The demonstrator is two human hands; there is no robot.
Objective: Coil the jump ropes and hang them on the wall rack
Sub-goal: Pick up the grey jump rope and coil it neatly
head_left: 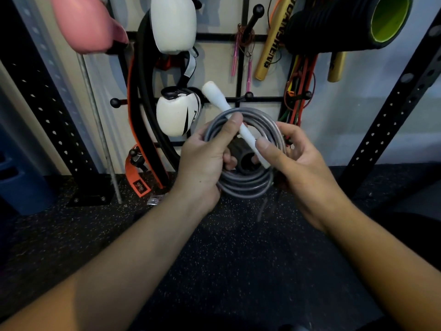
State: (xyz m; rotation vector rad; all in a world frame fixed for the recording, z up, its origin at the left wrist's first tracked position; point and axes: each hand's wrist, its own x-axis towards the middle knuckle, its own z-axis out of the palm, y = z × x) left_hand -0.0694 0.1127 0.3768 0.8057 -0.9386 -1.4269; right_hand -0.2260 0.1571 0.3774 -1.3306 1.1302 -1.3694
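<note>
Jump rope (245,185), glossy grey cord wound into round loops, sits clamped in the left hand (202,158); right hand (293,161) pinches its smooth white handle (229,115).

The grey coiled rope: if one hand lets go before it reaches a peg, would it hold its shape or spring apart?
The grey rope looks springy: its loops sit loosely and unevenly, so it would probably splay. The white handle sticks out rigidly and may lever the coil open. Both hands, left hand and right hand, pinch it.
</note>
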